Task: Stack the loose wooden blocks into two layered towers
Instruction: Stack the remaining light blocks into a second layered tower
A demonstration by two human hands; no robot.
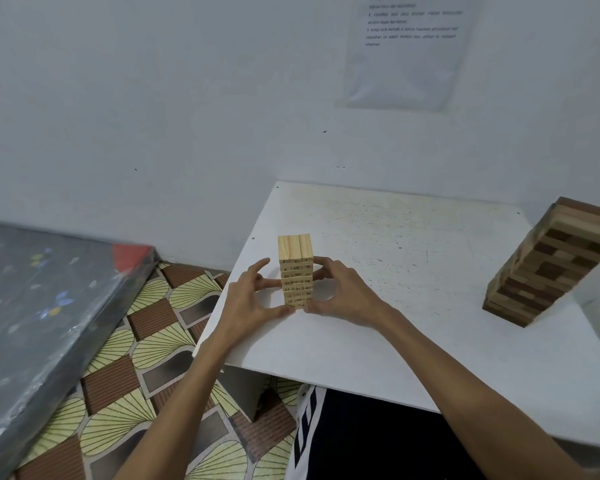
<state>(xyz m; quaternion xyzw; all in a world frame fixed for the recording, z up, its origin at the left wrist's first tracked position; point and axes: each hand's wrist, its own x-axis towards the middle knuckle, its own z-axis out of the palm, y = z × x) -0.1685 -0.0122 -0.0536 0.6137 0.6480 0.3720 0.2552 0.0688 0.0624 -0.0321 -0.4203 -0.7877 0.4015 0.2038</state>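
Pale pine in hand: grips the small tower (296, 271) near the left edge of the white table (413, 254) between left hand (253, 299) and right hand (343, 292), fingers curled round its sides, and risks skewing layers or toppling it through uneven squeeze or jerky release.

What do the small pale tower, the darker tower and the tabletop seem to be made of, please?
Small pale tower: unfinished light wood, probably pine; visible grain, printed numbers. Darker tower: wood in mixed brown tones, perhaps stained; finish unclear. Tabletop: white board, likely painted or laminated, matte and scuffed.
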